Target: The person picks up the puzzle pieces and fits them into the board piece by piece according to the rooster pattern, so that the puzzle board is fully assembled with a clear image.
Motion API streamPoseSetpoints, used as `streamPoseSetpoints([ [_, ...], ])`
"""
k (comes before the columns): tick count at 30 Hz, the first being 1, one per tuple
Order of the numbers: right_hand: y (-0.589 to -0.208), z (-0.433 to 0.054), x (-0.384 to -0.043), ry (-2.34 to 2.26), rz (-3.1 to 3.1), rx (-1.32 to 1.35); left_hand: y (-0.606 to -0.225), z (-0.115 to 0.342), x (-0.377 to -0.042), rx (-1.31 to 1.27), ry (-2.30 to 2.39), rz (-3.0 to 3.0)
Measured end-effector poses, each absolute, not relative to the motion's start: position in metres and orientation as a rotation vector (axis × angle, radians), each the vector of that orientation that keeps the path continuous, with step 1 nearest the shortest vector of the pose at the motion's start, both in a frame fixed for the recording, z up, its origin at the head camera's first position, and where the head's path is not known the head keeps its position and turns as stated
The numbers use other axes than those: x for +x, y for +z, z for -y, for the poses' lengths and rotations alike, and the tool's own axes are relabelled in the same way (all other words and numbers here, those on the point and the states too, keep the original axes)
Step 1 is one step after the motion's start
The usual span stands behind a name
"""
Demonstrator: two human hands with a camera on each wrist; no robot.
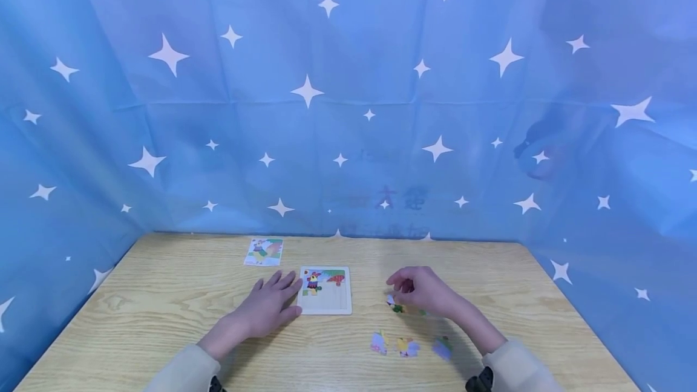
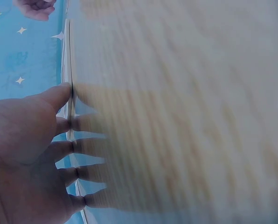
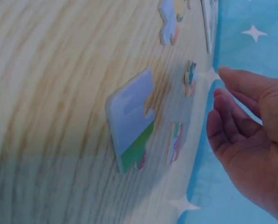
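A square jigsaw tray [image 1: 327, 306] with a pale frame lies on the wooden table, several pieces fitted along its top and upper left, showing a rooster's head. My left hand [image 1: 267, 306] rests flat beside it, fingers spread, fingertips and thumb right at the tray's left edge. To the right of the tray, my right hand [image 1: 427, 289] hovers over loose puzzle pieces [image 1: 396, 306], partly covering them in the head view. Its fingers are loosely bent with nothing between them in the right wrist view. Near that hand lies a lavender-and-green puzzle piece [image 3: 129, 116].
Closer to me lie a lavender piece [image 1: 379, 342], a yellow-and-lavender piece [image 1: 407, 347] and a piece with purple and green [image 1: 442, 348]. A picture card [image 1: 264, 251] of the rooster is behind the left hand. A blue starred curtain [image 1: 348, 138] surrounds the table's back and sides.
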State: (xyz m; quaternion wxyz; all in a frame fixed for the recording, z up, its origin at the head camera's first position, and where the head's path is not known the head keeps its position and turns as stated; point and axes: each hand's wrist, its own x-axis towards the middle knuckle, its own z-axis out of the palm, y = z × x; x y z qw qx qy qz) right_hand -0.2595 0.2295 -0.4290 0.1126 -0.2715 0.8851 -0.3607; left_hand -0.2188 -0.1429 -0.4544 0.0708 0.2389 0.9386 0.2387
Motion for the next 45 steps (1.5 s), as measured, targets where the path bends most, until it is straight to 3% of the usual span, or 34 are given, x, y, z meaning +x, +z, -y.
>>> streamPoseSetpoints([
  [34,-0.432,-0.242,-0.279,-0.81,-2.412,-0.914,-0.471,0.146,-0.226,0.766,0.713,-2.857],
  [45,-0.434,-0.242,-0.283,-0.849,-2.377,-0.883,-0.459,0.143,-0.22,0.745,0.685,-2.856],
])
